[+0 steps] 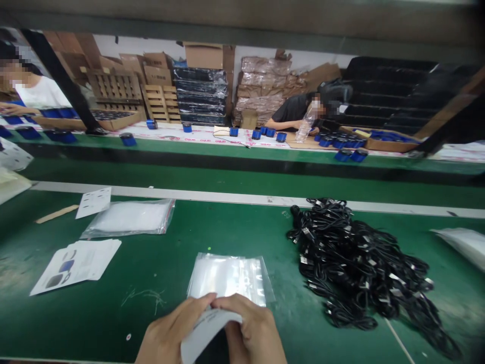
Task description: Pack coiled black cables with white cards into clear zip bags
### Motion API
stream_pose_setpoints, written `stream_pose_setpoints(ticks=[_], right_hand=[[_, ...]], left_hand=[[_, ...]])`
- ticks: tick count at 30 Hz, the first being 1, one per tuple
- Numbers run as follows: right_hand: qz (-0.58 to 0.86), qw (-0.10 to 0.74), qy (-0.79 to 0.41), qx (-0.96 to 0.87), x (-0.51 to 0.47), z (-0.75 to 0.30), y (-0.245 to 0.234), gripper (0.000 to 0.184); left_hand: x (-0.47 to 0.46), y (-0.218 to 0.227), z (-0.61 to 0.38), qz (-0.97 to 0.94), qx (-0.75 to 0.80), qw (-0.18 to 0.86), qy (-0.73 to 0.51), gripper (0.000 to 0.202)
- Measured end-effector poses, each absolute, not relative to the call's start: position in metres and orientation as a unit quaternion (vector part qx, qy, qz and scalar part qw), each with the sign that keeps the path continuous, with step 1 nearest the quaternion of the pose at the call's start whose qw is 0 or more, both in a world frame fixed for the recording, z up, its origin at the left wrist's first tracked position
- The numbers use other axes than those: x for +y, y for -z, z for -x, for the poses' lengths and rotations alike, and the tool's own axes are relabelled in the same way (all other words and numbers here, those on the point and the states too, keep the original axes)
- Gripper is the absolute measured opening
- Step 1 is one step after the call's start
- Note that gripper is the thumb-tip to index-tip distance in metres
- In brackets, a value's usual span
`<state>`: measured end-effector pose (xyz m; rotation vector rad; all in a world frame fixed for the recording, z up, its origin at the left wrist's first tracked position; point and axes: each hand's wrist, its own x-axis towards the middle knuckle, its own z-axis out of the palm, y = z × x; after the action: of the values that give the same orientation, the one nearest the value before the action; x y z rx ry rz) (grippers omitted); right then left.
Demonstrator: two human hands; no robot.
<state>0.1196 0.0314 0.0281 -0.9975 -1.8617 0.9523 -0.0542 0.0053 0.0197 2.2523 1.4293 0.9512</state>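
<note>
Between both hands a white printed leaflet (pixel 206 328) is bent into a curve, low in the middle of the view. My left hand (pixel 170 328) grips its left side, fingers closed. Closed on the right side is my right hand (pixel 252 326), its thumb meeting the left one at the top edge. Just beyond the fingertips lies a stack of clear zip bags (pixel 231 275) on the green table. To the right spreads a heap of coiled black USB cables (pixel 352 263). A fanned pile of printed leaflets (pixel 78 263) rests on the left.
A packet of clear bags (pixel 131 217), a loose leaflet (pixel 94 202) and a wooden stick (pixel 56 214) lie at left. A white strip (pixel 227 196) crosses the table. Behind, two people work at a bench with blue cylindrical items (pixel 341 141) and a plastic bottle (pixel 304 126).
</note>
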Motion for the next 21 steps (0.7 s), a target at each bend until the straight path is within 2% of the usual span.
stream_pose_setpoints(ticks=[3,5,8,10,12,18,21], right_hand=[[0.406,0.449,-0.319,-0.73,0.04,-0.115,-0.03,0.039],[0.406,0.464,-0.337,-0.711,0.048,-0.121,-0.035,0.037],[0.419,0.439,-0.496,-0.621,0.065,-0.142,-0.051,0.038],[0.409,0.415,-0.636,-0.506,0.078,-0.156,-0.065,0.053],[0.416,0.385,-0.699,-0.435,0.091,-0.163,-0.077,0.059],[0.505,0.301,-0.613,-0.528,0.142,-0.157,-0.081,0.037],[0.531,0.252,-0.562,-0.582,0.172,-0.165,-0.077,0.023]], left_hand=[[0.022,-0.03,0.046,-0.801,0.498,0.096,-0.317,0.045],[0.032,-0.035,0.043,-0.81,0.493,0.06,-0.312,0.043],[0.048,-0.04,0.042,-0.84,0.461,-0.008,-0.288,0.044],[0.059,-0.042,0.04,-0.847,0.467,-0.05,-0.249,0.046],[0.073,-0.043,0.036,-0.841,0.496,-0.063,-0.206,0.051],[0.094,-0.05,0.028,-0.824,0.543,-0.002,-0.16,0.065],[0.087,-0.043,0.04,-0.829,0.543,0.048,-0.128,0.096]])
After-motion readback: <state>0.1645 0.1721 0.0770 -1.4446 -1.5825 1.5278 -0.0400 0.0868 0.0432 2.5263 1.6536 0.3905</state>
